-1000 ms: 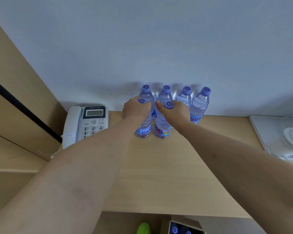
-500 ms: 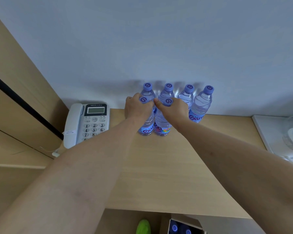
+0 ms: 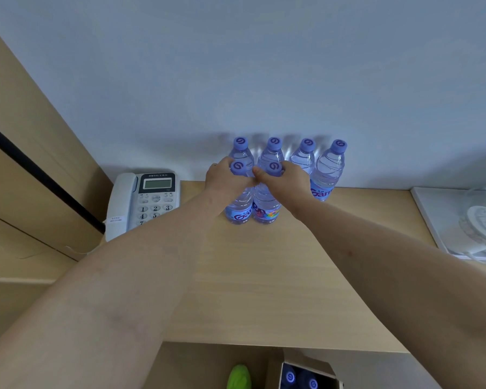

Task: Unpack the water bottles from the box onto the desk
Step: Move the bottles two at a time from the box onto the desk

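Both hands point(image 3: 257, 179) clasp ribbed clear plastic bottles point(image 3: 253, 204) (purple round caps).

Dim, cool, even lighting; soft shadows on the far wall point(image 3: 264, 80); wide-angle bending at edges; slightly soft throughout.

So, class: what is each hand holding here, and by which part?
Left hand grips one clear plastic water bottle with a purple cap; right hand grips another. Each is held by the neck and shoulder, just under the cap, standing on the wooden desk.
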